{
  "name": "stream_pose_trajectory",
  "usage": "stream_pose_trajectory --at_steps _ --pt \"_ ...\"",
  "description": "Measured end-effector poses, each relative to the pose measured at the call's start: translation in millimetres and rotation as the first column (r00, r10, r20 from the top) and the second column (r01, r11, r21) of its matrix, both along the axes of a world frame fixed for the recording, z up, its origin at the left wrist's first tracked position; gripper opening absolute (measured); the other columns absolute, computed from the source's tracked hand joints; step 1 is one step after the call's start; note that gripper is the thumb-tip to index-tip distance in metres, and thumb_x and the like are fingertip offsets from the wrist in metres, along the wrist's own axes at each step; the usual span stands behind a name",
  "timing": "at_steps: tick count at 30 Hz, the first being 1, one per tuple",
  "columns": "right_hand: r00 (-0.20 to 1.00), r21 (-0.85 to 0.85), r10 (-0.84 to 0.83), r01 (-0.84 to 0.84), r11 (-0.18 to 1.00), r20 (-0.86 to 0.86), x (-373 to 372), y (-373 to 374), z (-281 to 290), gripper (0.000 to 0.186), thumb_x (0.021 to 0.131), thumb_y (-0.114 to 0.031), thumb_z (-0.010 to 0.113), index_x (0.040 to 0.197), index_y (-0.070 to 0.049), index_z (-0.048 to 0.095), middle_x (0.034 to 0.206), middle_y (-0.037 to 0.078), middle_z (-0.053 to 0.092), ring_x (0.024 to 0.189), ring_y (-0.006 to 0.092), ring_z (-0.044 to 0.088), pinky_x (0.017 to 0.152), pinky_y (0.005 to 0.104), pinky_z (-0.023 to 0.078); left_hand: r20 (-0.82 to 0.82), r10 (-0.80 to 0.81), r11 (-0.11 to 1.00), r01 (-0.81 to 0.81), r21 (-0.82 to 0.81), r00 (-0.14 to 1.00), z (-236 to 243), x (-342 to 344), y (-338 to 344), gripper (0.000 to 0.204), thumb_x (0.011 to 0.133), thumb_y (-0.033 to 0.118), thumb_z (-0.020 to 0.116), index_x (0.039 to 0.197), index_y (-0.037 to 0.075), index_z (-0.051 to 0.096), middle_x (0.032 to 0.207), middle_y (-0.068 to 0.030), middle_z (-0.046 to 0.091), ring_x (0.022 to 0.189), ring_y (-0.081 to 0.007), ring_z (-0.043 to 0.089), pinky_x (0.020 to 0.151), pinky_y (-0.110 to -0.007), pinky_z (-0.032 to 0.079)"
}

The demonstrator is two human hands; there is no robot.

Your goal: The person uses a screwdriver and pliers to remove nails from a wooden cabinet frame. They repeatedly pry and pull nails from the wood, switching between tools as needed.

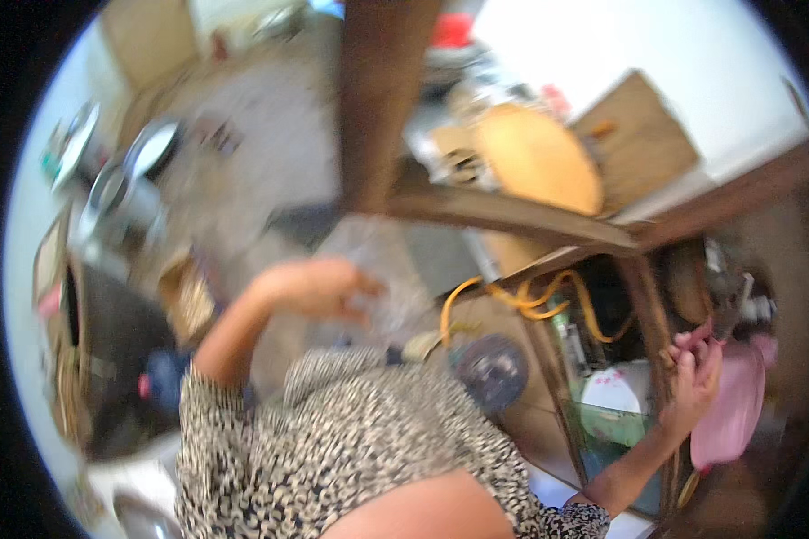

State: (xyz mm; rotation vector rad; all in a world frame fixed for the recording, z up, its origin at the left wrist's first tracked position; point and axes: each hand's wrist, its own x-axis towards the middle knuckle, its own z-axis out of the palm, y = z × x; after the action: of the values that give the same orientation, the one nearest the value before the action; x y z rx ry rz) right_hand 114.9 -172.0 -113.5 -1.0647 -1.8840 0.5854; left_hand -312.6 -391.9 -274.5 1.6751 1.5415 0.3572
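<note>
My left hand [333, 289] hangs in the air left of centre, blurred, with its fingers loosely apart and nothing visible in them. My right hand [697, 359] is at the right, fingers curled round a small pink item [701, 332], too blurred to name, beside a wooden post [647, 314]. Just beside that hand hangs a pink plastic board or container [728, 409], with dark and metal utensils [737, 296] above it. A looped yellow hose [548, 310] lies left of the post.
A wooden frame [512, 216] crosses above, with a round board [535, 157] and square board [643, 130] beyond. A dark round object [494, 373] is low in the centre. Metal pots [126, 202], a blue jug [162, 377] and a dark bin [121, 350] stand at the left.
</note>
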Motion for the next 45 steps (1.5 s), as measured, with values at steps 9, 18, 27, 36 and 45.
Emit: stream_pose_trajectory --at_steps 9,18,27,36,45 --pt "0.95 -0.192 0.192 -0.242 0.951 -0.244 -7.7 0.4 35.8 0.037 0.095 -0.027 0.063 0.118 0.002 0.059 0.085 0.001 0.058 0.073 0.007 0.053 0.064 0.0215 0.041 -0.202 -0.011 0.289 0.197 0.937 0.979 183.2 117.5 138.1 0.039 0.085 0.015 0.065 0.121 0.002 0.058 0.117 -0.0142 0.062 0.109 -0.0326 0.061 0.092 -0.042 0.05" --pt "0.916 -0.184 0.232 -0.303 0.935 -0.327 71.2 21.7 31.2 0.049 0.092 -0.037 0.067 0.122 0.001 0.059 0.091 0.003 0.062 0.074 0.0098 0.059 0.061 0.021 0.043 -0.073 0.821 -0.306 0.544 0.782 0.566 371.4 228.0 300.4 0.044 0.09 0.018 0.053 0.126 -0.007 0.061 0.138 -0.0229 0.055 0.131 -0.0344 0.046 0.108 -0.046 0.035" --pt "0.886 -0.226 0.286 -0.383 0.896 -0.365 106.8 33.4 43.2 0.042 0.098 -0.03 0.063 0.123 0.003 0.057 0.093 0.005 0.062 0.08 0.0114 0.06 0.07 0.0248 0.049 -0.152 0.954 -0.031 0.59 0.806 0.259 414.8 229.4 326.9 0.055 0.096 0.033 0.059 0.134 -0.007 0.052 0.145 -0.0206 0.047 0.137 -0.0317 0.04 0.116 -0.045 0.028" --pt "0.913 -0.069 0.374 -0.388 0.919 -0.161 88.9 69.4 125.8 0.052 0.097 -0.042 0.058 0.118 0.006 0.061 0.083 0.01 0.068 0.07 0.013 0.061 0.048 0.025 0.048 -0.124 0.823 -0.204 0.491 0.847 0.555 389.0 230.1 334.5 0.058 0.087 0.022 0.069 0.136 -0.004 0.05 0.142 -0.0213 0.047 0.134 -0.0345 0.042 0.112 -0.046 0.034" --pt "0.984 0.045 0.168 -0.171 0.984 0.05 45.3 90.3 260.3 0.041 0.099 -0.028 0.054 0.122 0.006 0.055 0.095 0.015 0.068 0.076 0.0191 0.067 0.053 0.0299 0.057 0.352 0.339 -0.299 -0.255 0.92 0.872 364.6 242.9 340.8 0.064 0.086 0.011 0.068 0.142 -0.003 0.04 0.138 -0.0254 0.043 0.128 -0.0399 0.045 0.108 -0.046 0.039"
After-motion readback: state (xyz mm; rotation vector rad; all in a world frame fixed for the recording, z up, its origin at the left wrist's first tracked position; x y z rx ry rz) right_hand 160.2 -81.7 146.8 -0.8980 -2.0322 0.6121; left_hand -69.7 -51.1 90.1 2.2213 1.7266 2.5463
